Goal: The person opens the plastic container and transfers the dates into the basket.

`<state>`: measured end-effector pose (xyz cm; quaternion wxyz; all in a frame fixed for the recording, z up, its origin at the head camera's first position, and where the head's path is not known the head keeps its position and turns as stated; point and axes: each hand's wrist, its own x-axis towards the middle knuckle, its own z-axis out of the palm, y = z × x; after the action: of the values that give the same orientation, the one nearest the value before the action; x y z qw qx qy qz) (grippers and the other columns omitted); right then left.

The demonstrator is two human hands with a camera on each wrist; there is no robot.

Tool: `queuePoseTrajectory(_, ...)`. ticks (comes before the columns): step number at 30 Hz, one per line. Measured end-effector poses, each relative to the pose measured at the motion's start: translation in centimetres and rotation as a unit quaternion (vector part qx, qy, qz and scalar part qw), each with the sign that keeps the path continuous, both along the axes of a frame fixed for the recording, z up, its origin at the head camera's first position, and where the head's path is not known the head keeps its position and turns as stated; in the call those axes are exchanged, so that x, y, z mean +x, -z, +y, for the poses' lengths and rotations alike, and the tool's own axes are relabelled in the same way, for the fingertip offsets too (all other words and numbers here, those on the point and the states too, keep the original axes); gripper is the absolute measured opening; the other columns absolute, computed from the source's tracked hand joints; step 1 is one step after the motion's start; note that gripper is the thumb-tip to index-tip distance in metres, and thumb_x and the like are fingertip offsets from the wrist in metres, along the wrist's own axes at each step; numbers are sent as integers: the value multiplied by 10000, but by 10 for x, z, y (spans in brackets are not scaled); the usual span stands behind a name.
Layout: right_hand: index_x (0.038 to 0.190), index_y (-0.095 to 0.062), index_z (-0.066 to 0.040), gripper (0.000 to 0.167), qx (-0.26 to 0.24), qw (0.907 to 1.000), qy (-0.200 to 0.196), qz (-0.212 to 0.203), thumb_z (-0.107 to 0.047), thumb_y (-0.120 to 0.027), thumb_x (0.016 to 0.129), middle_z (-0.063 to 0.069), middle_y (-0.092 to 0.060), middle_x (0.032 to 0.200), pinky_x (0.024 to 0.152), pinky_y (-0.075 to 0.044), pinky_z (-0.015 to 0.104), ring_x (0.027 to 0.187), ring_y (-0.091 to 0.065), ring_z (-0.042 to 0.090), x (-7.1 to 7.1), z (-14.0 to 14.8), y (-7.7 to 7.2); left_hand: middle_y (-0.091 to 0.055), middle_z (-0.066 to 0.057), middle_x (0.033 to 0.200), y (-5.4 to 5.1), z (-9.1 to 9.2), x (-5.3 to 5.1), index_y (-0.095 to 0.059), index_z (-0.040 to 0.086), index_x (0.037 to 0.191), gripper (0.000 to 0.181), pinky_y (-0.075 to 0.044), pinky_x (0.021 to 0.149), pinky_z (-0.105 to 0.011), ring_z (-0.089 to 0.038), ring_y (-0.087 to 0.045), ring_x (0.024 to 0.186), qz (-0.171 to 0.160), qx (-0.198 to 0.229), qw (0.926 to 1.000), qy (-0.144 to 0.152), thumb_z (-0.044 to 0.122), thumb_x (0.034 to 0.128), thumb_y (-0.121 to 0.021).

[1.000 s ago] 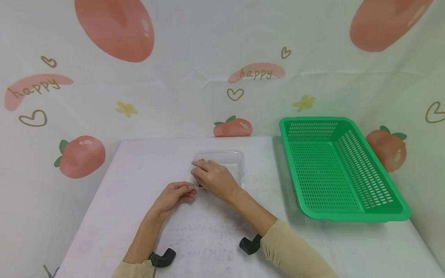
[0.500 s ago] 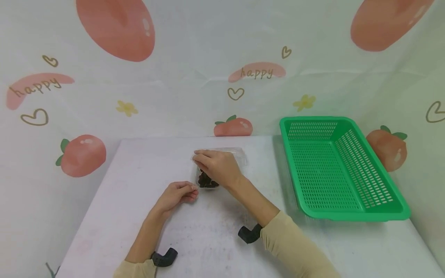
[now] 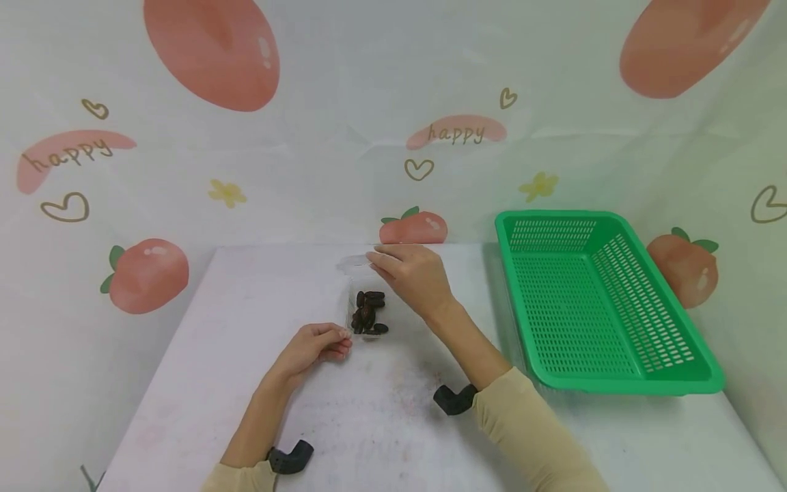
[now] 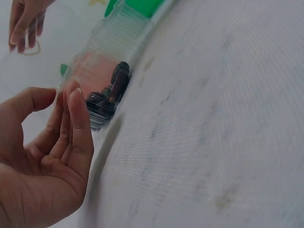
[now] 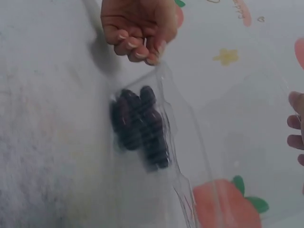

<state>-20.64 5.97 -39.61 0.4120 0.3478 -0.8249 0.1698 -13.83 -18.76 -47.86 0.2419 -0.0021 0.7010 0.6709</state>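
Note:
A clear plastic box [image 5: 137,190] stands on the table with several dark, oval fruits [image 3: 367,314] gathered in its left part. My left hand [image 3: 313,348] pinches the box's near left corner between thumb and fingers, as the left wrist view [image 4: 52,152] also shows. Above the far side, my right hand [image 3: 413,277] holds the edge of the raised clear lid [image 3: 353,261] between thumb and fingertips. In the right wrist view the fruits [image 5: 137,123] lie near the left hand [image 5: 140,28], and the right hand's fingers [image 5: 295,123] show at the right edge.
A green slotted basket [image 3: 615,383] stands at the right of the white table [image 3: 246,294]. Behind the table hangs a light cloth [image 3: 313,171] printed with fruits, hearts and flowers. Each wrist carries a black mount [image 3: 292,456].
My right hand has moved up and to the right, raising the lid away from the box and uncovering the dark fruits. The left hand has stayed nearly still at the corner.

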Motion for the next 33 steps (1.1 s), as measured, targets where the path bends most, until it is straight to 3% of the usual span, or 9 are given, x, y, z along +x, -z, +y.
queuePoseTrajectory(4, 1056, -792, -143, 178, -220, 9997, 140, -40, -198, -764, 889, 18, -748, 1035, 819, -570, 346, 938, -710, 182, -7, 15, 1, -683, -107, 925, -2, 1, 0, -607, -157, 1105, 304, -574, 758, -274, -152, -675, 820, 22, -22, 10000, 82, 126, 992, -592)
queuePoseTrajectory(7, 1079, -782, -126, 218, -390, 9989, 261, -95, -174, -786, 866, 32, -742, 1064, 769, -581, 351, 934, -712, 213, -12, 25, 3, -680, -123, 932, -3, 2, -1, -616, -115, 1063, 246, -574, 768, -289, -169, -671, 827, 167, -308, 9994, -5, 117, 980, -614)
queuePoseTrajectory(12, 1163, -738, -91, 323, -911, 9942, 372, -444, -127, -798, 848, 70, -712, 1145, 840, -567, 375, 1042, -681, 269, -16, 40, 9, -658, -135, 1045, -8, 4, -4, -580, -25, 1152, 287, -551, 809, -294, -199, -662, 917, 807, -982, 9916, -236, 86, 915, -697)
queuePoseTrajectory(15, 1218, -702, -66, 373, -1247, 9885, 376, -770, -114, -787, 858, 102, -684, 1199, 907, -541, 394, 1109, -650, 290, -18, 45, 14, -603, -179, 1193, -12, 4, -6, -519, -1, 1295, 430, -542, 836, -309, -244, -650, 1011, 1157, -995, 9882, -134, 46, 906, -697)
queuePoseTrajectory(17, 1251, -675, -52, 395, -1454, 9839, 363, -974, -108, -772, 872, 122, -668, 1221, 928, -531, 397, 1119, -641, 300, -19, 48, 17, -556, -192, 1289, -13, 4, -7, -487, 14, 1363, 493, -544, 845, -319, -272, -639, 1051, 1290, -923, 9873, -25, 13, 910, -681)
queuePoseTrajectory(22, 1311, -627, -58, 440, -1978, 9698, 245, -1404, -74, -748, 888, 144, -668, 1183, 824, -569, 384, 951, -673, 305, -21, 51, 23, -493, -179, 1398, -14, 3, -12, -480, 47, 1420, 541, -544, 841, -348, -289, -627, 1032, 1445, -906, 9851, 215, -25, 914, -655)
queuePoseTrajectory(26, 1359, -593, -66, 490, -2300, 9575, 22, -1740, -14, -722, 889, 163, -682, 1137, 787, -584, 405, 952, -671, 325, -21, 51, 28, -505, -179, 1367, -13, 4, -15, -468, 79, 1450, 586, -545, 816, -345, -261, -636, 995, 1550, -1071, 9817, 273, 1, 907, -673)
queuePoseTrajectory(33, 1400, -544, -29, 525, -2988, 9286, -199, -2191, 80, -642, 896, 163, -666, 1229, 792, -580, 452, 1020, -682, 330, -25, 53, 37, -480, -162, 1274, -13, 5, -22, -399, 106, 1512, 735, -507, 727, -253, -191, -632, 868, 1627, -1153, 9789, 454, 6, 857, -717)
